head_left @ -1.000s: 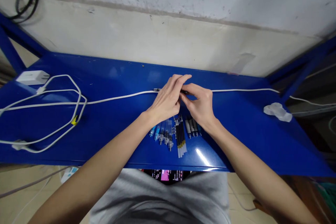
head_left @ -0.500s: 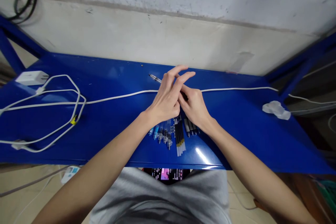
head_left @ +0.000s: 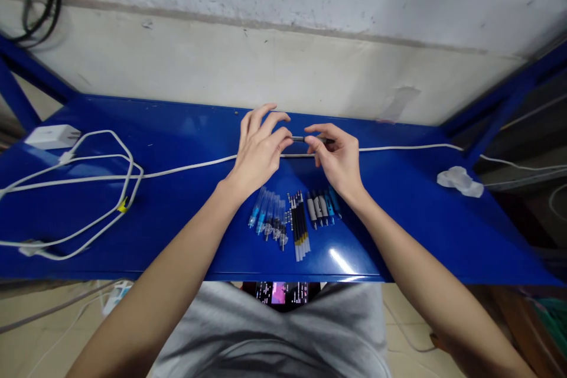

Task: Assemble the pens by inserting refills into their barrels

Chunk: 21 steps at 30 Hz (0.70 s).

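Above the blue table, my left hand (head_left: 261,144) pinches one end of a thin dark pen piece (head_left: 298,139). Its other end is pinched by my right hand (head_left: 336,153), where a dark part also shows behind the fingers. Nearer me on the table lie three groups side by side: clear pen barrels (head_left: 270,215) with blue or dark tips on the left, dark refills (head_left: 300,227) with pale ends in the middle, and short grey and blue grip parts (head_left: 322,208) on the right.
A white cable (head_left: 190,166) runs across the blue table (head_left: 186,230) behind the parts and loops at the left, by a white adapter (head_left: 53,136). Crumpled white plastic (head_left: 460,181) lies at the right. A lit phone (head_left: 283,294) is below the front edge.
My hands have moved apart from their overlapping position, my left hand leftward and my right hand slightly right. The pen piece is now stretched between them, and the groups below are uncovered.
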Available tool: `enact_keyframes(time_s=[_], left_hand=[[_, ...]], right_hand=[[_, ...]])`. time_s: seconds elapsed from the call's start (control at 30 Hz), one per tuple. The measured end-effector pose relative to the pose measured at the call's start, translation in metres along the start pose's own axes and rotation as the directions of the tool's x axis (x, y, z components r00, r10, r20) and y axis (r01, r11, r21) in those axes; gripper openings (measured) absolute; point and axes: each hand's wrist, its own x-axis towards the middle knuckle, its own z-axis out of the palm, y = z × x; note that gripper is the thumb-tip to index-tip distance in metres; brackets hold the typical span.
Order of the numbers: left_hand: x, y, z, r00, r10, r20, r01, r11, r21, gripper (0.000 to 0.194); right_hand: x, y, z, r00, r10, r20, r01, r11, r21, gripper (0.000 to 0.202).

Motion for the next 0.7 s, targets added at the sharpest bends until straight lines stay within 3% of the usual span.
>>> enact_keyframes(time_s=[0.13,0.33,0.5,0.7], left_hand=[[-0.002,-0.001,0.007,0.997,0.074,0.039,-0.071,0.996,-0.057,0.010],[-0.007,-0.002,0.010,0.991,-0.111,0.069,0.120,0.983,-0.139,0.008],[-0.007,-0.001,0.009,0.981,-0.145,0.129,0.158,0.983,-0.096,0.009],[-0.006,-0.001,0.010,0.981,-0.140,0.134,0.145,0.989,-0.025,0.013]], right_hand=[[0.001,0.000,-0.003,0.999,0.034,-0.006,-0.034,0.998,-0.044,0.043],[0.004,-0.003,-0.003,0.992,-0.023,0.124,0.013,0.997,0.077,0.024],[0.006,0.003,-0.002,0.989,0.073,0.127,-0.087,0.990,0.111,0.029],[0.003,0.007,-0.005,0.992,0.075,0.103,-0.066,0.994,-0.083,0.044]])
